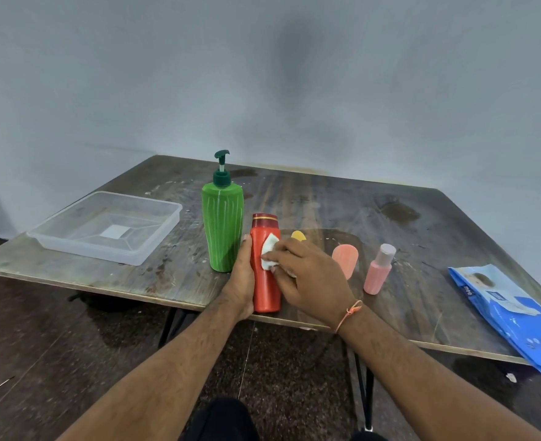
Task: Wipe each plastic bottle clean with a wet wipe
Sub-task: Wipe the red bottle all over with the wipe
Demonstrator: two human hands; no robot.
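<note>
Red bottle (265, 281) upright (cap up), left hand (243, 281) gripping; right hand (307, 275) pinching wipe (268, 252).

Single head-worn wide-angle view, looking forward and down from above the near edge of the counter (422, 224). Close over both forearms, farther from the back wall (294, 74). Floor (40, 345) visible below. No second view to overlap.

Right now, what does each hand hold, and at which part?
Left hand grips the red bottle around its lower body. Right hand presses a white wet wipe against the bottle's front.
</note>
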